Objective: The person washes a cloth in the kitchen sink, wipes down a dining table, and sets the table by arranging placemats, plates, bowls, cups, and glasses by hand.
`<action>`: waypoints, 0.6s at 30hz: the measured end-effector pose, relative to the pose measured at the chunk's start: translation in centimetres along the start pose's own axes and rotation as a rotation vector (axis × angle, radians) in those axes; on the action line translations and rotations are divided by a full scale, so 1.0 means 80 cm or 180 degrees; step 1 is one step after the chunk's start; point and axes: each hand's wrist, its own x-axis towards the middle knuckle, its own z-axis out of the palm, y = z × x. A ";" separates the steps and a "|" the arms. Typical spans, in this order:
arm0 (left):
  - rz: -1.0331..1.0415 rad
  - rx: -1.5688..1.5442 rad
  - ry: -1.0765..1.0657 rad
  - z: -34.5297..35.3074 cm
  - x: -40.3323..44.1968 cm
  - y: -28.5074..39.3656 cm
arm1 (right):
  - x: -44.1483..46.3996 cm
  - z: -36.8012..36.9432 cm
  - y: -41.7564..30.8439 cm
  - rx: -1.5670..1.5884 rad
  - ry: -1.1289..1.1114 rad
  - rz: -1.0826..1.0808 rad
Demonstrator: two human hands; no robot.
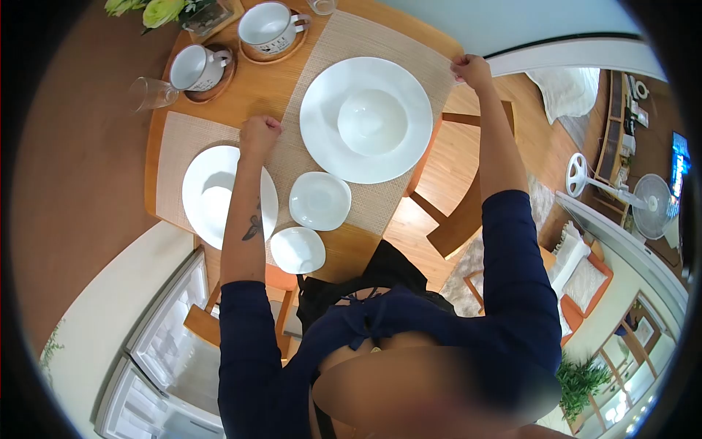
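My left hand [261, 136] is closed, its fingertips at the left edge of a beige woven placemat [344, 40]. Across from it, my right hand [472, 72] pinches the same placemat's right edge by the table's rim. On this placemat lies a wide white plate [318, 121] with a white bowl [373, 122] in its middle. Closer to my body are a squarish white dish [319, 201] and a small white bowl [297, 250]. Under my left forearm, another white plate [197, 186], partly hidden, holds a white bowl [215, 208].
Two white cups [265, 28] [196, 69] stand on wooden saucers at the far left, near a clear glass [155, 94] and a flower pot [212, 18]. A second placemat [175, 139] lies left. A wooden chair [459, 219] stands right of the table.
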 end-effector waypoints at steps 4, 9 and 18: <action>0.0004 -0.0064 0.0076 -0.006 0.002 0.009 | 0.008 0.014 -0.037 -0.1323 0.0658 -0.0618; 0.0027 -0.0629 0.0444 -0.014 0.022 0.020 | 0.018 0.096 -0.176 0.0272 0.0495 -0.1327; -0.0603 -0.0669 0.2044 -0.084 0.043 -0.105 | 0.068 0.204 -0.268 0.0961 0.0958 -0.1775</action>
